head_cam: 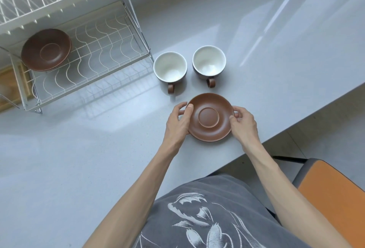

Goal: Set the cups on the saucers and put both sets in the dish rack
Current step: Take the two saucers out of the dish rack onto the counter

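2 hands are gripping 1 brown saucer by its opposite rims: left hand pinching the left edge with thumb on top, right hand closing on the right edge, fingers curling under. Saucer is sitting upright, at or just above the table; cannot tell if it is lifting off. 2 cups are standing just beyond it, apart from each other: left cup and right cup, both empty, white inside, dark outside, handles pointing toward the person. Neither cup is touching the saucer.

Progress, judging from the layout: early. 1 second saucer is already lying in the lower tier of the dish rack, tilting against the wires, no cup on it. 0 cups are sitting on saucers yet. Remaining: both cups going onto saucers, both sets ending up in the rack.

Table is pale grey, glossy, showing window reflections and rack shadow. White wire rack is standing at far left, 2 tiers, upper tier holding nothing visible. Wooden board is showing behind the rack. Orange-seated chair is standing at right, below the table edge, over a light floor.
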Motion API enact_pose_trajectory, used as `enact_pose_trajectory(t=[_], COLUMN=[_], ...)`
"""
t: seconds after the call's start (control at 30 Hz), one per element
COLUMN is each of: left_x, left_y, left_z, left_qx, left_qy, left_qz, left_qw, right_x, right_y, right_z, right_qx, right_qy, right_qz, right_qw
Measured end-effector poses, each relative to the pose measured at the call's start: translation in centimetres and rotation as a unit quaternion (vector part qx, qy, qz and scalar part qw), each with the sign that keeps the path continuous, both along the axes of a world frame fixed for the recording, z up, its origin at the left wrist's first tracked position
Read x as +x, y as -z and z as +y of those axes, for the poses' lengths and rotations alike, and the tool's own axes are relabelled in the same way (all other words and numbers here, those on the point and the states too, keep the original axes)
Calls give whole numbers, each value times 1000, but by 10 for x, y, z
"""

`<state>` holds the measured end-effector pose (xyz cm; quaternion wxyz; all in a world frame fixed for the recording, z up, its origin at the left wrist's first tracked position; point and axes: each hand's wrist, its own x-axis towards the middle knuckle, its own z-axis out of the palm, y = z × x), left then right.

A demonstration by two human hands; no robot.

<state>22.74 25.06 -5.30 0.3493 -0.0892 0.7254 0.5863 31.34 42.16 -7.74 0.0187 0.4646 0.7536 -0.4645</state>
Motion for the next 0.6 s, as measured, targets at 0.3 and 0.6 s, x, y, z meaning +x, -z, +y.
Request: enact_pose_trajectory(t=[0.3, 0.6], left_x=[4, -4], left_y=[-3, -3], left_z=[3, -11], left_qx=[8, -45], left_qy=[27, 116], left_qz=[16, 37], left_qw=[999, 992], right_x=[4, -8], right_y=[-2, -17], right_z=[-1, -14], right_qx=[19, 142], right_qy=[-6, -141], right_qz=[-15, -150], right_qw=[1000, 968])
